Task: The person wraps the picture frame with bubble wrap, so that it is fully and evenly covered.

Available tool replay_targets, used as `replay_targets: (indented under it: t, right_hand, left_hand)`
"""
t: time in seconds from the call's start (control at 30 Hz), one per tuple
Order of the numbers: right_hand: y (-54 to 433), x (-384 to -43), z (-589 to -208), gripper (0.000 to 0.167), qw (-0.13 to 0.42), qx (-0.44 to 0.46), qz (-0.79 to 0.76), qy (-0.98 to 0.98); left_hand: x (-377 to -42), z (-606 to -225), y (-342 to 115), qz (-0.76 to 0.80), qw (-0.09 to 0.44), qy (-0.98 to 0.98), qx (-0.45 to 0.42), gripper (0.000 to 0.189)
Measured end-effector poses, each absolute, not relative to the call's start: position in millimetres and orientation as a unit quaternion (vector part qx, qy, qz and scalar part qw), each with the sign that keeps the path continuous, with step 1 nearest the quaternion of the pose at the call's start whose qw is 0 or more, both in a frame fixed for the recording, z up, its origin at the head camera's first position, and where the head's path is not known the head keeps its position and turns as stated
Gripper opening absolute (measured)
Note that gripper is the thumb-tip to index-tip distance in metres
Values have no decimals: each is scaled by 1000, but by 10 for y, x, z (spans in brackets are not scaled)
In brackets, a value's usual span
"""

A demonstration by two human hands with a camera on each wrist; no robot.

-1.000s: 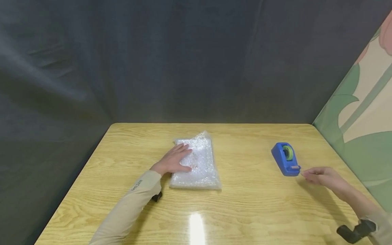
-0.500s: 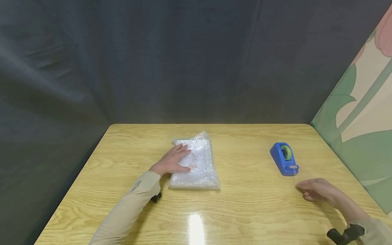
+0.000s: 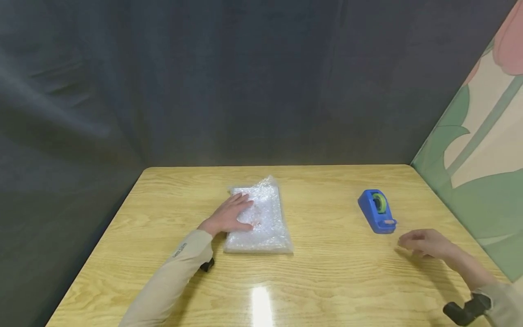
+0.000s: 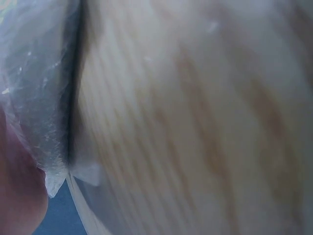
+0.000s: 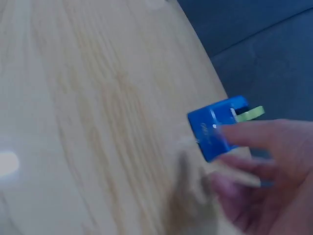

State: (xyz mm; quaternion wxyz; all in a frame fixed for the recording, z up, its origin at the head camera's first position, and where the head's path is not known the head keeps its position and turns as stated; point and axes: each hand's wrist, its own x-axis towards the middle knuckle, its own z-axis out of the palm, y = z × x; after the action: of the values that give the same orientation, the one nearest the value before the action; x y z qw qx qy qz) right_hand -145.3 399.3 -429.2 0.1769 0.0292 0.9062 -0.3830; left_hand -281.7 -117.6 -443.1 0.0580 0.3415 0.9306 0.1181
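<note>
A flat bundle in bubble wrap [image 3: 265, 222] lies on the table. My left hand [image 3: 229, 217] rests on its left side with fingers spread. In the left wrist view, part of this hand [image 4: 19, 191] shows against the wrap [image 4: 39, 73]. The blue tape dispenser [image 3: 377, 212] stands to the right, with a yellow-green roll [image 3: 380, 203] in it. My right hand [image 3: 426, 245] is beside the dispenser's cutter end, fingers bent, pinching a faint clear strip of tape. In the right wrist view, the fingers [image 5: 244, 134] overlap the dispenser [image 5: 212, 127].
The wooden table [image 3: 327, 272] runs back to a dark curtain [image 3: 265, 81]. A flower-patterned panel [image 3: 490, 181] borders the right side. Black wrist cameras are strapped on both wrists, the right one [image 3: 467, 311] hanging over the table.
My right hand has drawn away from the dispenser's cutter, first toward me, then slightly up again. The left hand stays on the bubble wrap. The view has shifted slightly right.
</note>
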Motion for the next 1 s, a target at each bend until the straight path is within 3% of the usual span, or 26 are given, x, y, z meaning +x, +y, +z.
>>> replay_targets:
  t: [0.1,0.2,0.47,0.83,1.0]
  right_hand:
    - [3894,-1476,-4328,51,79,36,-385,919]
    - [3812,-1490,-4392,52,25,54,-409,911]
    - [3735,-1554,-4531,61,6,118,-457,882]
    - [3689,-1568,-4649,57,-37,143,-417,897]
    - [3768,-1551,-4700,44,-54,95,-407,907]
  left_hand:
    - [-2812,-4430,-1183,119,59,932,337,81]
    - [-2811,-4431,-1183,116,57,932,338,81]
    - [-2800,-4425,-1164,131,56,930,339,80]
    - [-2805,-4445,-1168,134,45,928,346,80]
    - [-2805,-4446,-1168,133,47,929,343,80]
